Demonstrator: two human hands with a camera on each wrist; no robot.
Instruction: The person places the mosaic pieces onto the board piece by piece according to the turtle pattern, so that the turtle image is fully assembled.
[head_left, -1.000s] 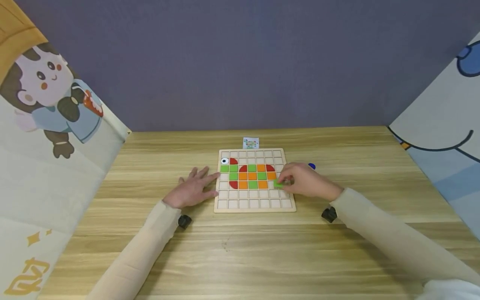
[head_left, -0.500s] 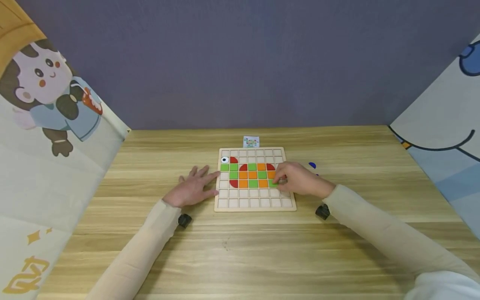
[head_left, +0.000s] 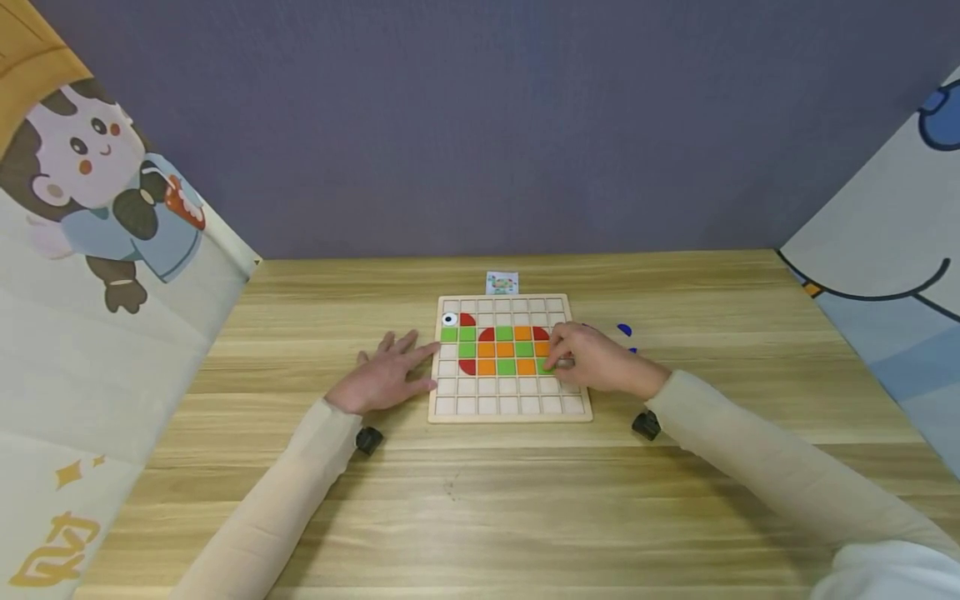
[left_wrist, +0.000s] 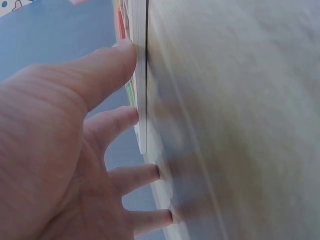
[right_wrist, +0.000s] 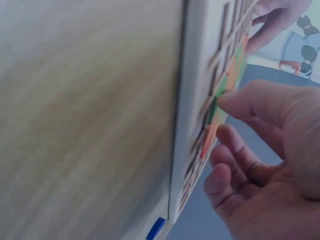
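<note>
A light wooden grid board (head_left: pixel 498 389) lies on the table, holding green, orange and red tiles and a white eye piece (head_left: pixel 449 319). My right hand (head_left: pixel 600 360) is over the board's right side, thumb and fingers curled at a green square tile (head_left: pixel 543 367) at the right end of a row. In the right wrist view the thumb touches this green tile (right_wrist: pixel 214 107), which sits at its cell with one edge slightly raised. My left hand (head_left: pixel 386 377) lies spread at the board's left edge, and its thumb and forefinger touch that edge in the left wrist view.
Blue rounded pieces (head_left: pixel 624 330) lie on the table right of the board, partly hidden behind the right hand. A small picture card (head_left: pixel 502 283) lies just beyond the board's far edge. A dark wall stands behind the wooden table (head_left: pixel 480 517).
My right hand has moved slightly left with the green tile, which has come from a tilt beside its cell down into the cell. My left hand has stayed in place.
</note>
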